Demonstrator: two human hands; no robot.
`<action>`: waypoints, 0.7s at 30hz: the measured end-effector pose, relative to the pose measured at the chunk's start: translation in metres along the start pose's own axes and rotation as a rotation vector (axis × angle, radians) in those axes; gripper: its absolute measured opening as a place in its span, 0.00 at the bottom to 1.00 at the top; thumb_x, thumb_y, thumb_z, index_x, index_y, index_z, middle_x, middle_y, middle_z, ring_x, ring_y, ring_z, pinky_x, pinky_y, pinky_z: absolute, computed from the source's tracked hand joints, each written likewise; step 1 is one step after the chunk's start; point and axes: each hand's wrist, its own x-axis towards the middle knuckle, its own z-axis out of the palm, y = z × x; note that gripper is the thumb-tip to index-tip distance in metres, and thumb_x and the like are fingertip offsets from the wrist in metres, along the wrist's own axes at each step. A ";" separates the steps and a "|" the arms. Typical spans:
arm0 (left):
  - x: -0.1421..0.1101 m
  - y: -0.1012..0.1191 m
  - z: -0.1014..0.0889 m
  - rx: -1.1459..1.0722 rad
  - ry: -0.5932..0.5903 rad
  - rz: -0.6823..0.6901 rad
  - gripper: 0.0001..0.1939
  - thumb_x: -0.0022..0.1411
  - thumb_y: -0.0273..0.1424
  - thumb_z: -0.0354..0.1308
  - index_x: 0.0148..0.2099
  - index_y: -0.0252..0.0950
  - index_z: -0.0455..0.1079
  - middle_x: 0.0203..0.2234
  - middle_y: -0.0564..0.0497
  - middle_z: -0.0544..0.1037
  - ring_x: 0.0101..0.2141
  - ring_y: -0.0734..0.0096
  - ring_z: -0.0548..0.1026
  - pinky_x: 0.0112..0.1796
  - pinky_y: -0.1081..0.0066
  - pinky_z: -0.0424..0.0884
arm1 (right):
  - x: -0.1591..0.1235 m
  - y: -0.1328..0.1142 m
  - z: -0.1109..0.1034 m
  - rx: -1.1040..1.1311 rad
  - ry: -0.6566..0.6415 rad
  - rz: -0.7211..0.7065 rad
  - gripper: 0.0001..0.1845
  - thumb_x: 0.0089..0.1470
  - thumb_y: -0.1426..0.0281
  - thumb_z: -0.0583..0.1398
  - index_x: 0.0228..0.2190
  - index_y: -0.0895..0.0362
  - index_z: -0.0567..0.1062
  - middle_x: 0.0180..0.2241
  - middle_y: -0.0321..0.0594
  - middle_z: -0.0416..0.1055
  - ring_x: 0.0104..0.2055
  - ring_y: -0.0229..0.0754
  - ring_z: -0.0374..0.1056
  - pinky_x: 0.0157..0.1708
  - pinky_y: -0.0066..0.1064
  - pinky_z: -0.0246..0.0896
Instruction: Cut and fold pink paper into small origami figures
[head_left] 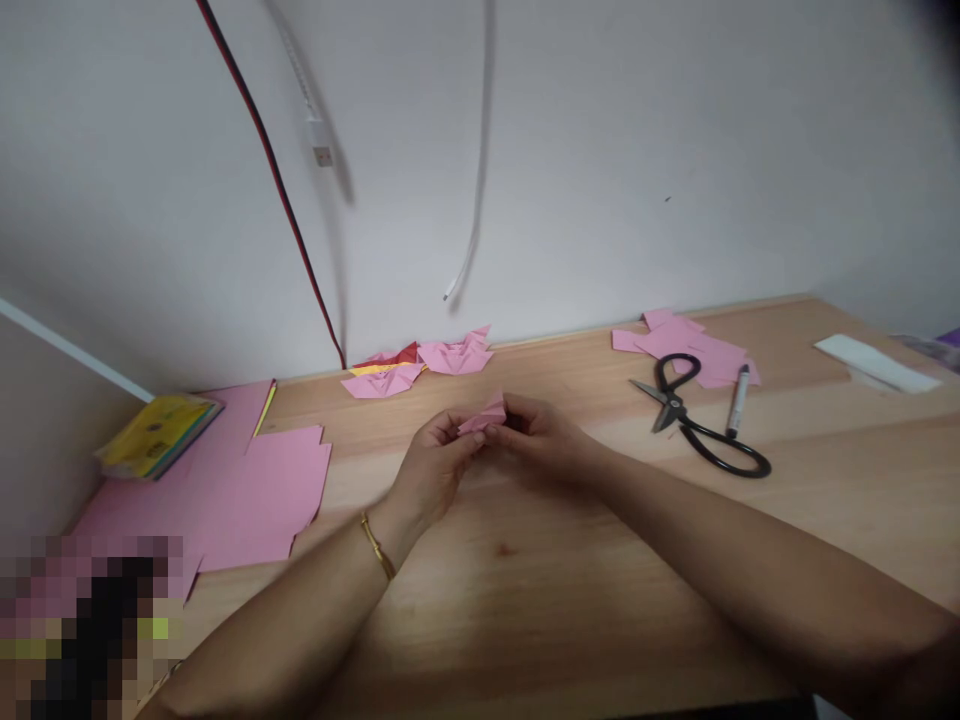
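Note:
Between my two hands is a small piece of folded pink paper point(484, 413), held just above the wooden table. My left hand point(439, 455) pinches its left side with thumb and fingers. On the other side my right hand point(536, 430) is closed on the paper's right edge, its thumb pressed near the left thumb. Part of the paper is covered by the fingers. Beyond the hands, by the wall, lie folded pink paper shapes point(456, 354), with a red and yellow folded piece point(397, 358) among them.
Pink sheets point(247, 495) and a yellow packet point(157, 435) lie at the left. Black-handled scissors point(670, 405), a marker pen point(739, 402) and pink paper pieces point(686, 345) lie at the right. A white strip point(874, 362) is farther right. Cables point(484, 150) hang along the wall.

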 end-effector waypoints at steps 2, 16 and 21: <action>0.000 0.000 -0.001 0.019 0.017 0.003 0.07 0.49 0.24 0.64 0.33 0.33 0.70 0.29 0.51 0.76 0.33 0.73 0.73 0.39 0.70 0.66 | 0.000 -0.001 -0.001 -0.015 -0.035 -0.014 0.15 0.53 0.58 0.58 0.34 0.57 0.73 0.32 0.38 0.71 0.35 0.40 0.65 0.34 0.30 0.60; 0.005 0.008 -0.005 0.033 0.092 0.073 0.09 0.50 0.30 0.65 0.30 0.33 0.68 0.24 0.52 0.74 0.28 0.75 0.73 0.31 0.73 0.68 | 0.002 0.000 -0.002 0.052 -0.044 -0.011 0.13 0.52 0.59 0.59 0.32 0.57 0.72 0.31 0.37 0.69 0.34 0.39 0.63 0.32 0.29 0.58; 0.008 0.011 -0.006 -0.023 0.142 0.103 0.09 0.51 0.32 0.64 0.30 0.33 0.69 0.26 0.52 0.75 0.29 0.74 0.74 0.33 0.71 0.70 | 0.002 -0.001 -0.002 0.088 -0.023 -0.011 0.12 0.52 0.61 0.59 0.30 0.58 0.71 0.28 0.36 0.66 0.30 0.36 0.60 0.29 0.28 0.55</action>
